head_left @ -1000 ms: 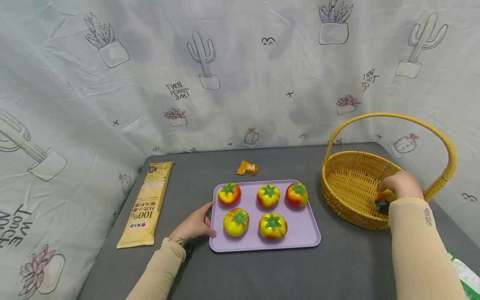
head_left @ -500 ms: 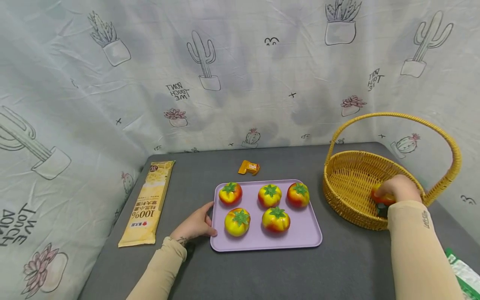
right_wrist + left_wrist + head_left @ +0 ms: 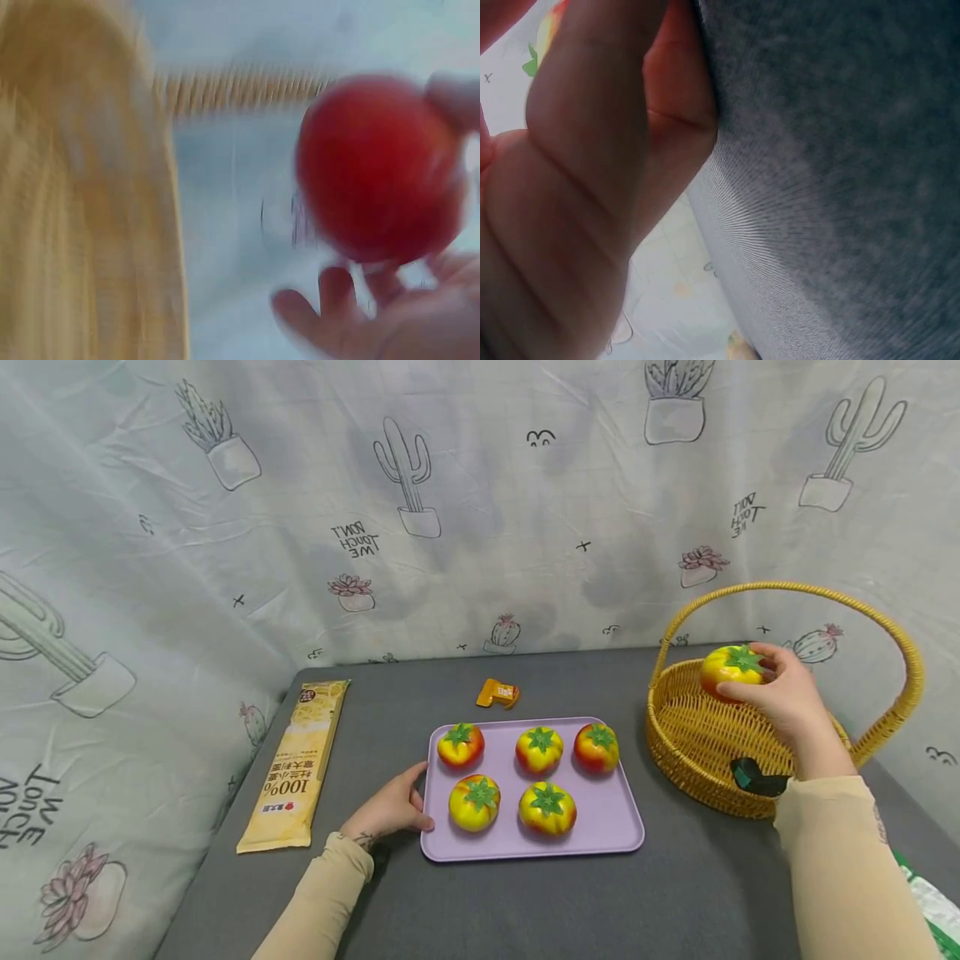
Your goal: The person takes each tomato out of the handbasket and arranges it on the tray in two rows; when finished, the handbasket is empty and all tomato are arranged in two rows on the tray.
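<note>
In the head view my right hand (image 3: 787, 697) pinches a red-and-yellow tomato (image 3: 727, 672) with a green leafy top, above the yellow wicker basket (image 3: 675, 768). The right wrist view shows the tomato's red underside (image 3: 379, 169), blurred, between the fingers. At the left edge of a lilac tray (image 3: 600, 814), my left hand (image 3: 386, 806) holds the rim between thumb and fingers. Several similar tomatoes (image 3: 547, 810) sit on that tray in two rows, leaf tops up. In the left wrist view, bent fingers (image 3: 592, 112) hide the tray.
A dark object (image 3: 757, 777) lies inside the basket, whose tall handle (image 3: 795, 589) arches over it. Left of the tray is a long yellow pasta packet (image 3: 296, 768). A small orange wrapper (image 3: 498, 693) lies behind the tray. A green-and-white packet (image 3: 930, 893) shows at the right edge.
My right hand has lifted the tomato up from inside the basket, exposing the dark object there. The front-right tomato on the tray has rocked slightly. My left hand stays at the tray's edge.
</note>
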The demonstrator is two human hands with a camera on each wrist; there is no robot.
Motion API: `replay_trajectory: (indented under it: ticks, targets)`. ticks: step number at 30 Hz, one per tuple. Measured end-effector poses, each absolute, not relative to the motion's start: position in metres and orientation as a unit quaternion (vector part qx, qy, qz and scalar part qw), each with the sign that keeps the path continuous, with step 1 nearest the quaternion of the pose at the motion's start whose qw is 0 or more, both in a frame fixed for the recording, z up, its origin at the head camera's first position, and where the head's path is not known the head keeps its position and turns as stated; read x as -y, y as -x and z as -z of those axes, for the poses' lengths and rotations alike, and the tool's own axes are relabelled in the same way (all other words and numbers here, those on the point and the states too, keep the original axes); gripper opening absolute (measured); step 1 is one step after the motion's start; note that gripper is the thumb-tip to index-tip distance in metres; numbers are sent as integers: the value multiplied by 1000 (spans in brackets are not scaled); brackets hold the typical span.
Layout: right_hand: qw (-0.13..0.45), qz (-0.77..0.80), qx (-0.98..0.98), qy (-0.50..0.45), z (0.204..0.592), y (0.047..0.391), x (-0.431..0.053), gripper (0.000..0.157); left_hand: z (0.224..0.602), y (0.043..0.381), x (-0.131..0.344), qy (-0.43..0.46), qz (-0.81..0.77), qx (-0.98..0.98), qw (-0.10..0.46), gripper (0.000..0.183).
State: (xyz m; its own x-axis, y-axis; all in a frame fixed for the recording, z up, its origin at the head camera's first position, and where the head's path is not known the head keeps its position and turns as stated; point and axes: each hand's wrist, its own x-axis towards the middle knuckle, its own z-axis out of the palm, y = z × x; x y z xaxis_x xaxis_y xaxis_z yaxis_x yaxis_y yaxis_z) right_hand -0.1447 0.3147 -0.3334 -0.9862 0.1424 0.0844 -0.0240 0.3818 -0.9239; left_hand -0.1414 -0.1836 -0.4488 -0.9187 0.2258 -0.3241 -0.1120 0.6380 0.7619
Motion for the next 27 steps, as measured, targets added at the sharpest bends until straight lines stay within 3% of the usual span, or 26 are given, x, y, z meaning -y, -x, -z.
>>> replay_trajectory:
  ticks: [2,4,10,15,27]
  targets:
    - [64,-633,770,-53,336,141,-299,58,450,140,183,-35,-424,-883,198,97]
    - [24,-687,712,-143,343,137,-283,60,450,138,183,-37,-424,-883,197,96]
    - [-134,-621,718,-285,373,123,-247,65,450,133,183,-35,-426,-882,199,96]
    - [-205,-518,769,-313,395,118,-232,70,451,131,182,-36,-425,-883,198,96]
    - [-224,-367,864,-261,423,119,-221,68,450,130,183,-47,-429,-879,203,97]
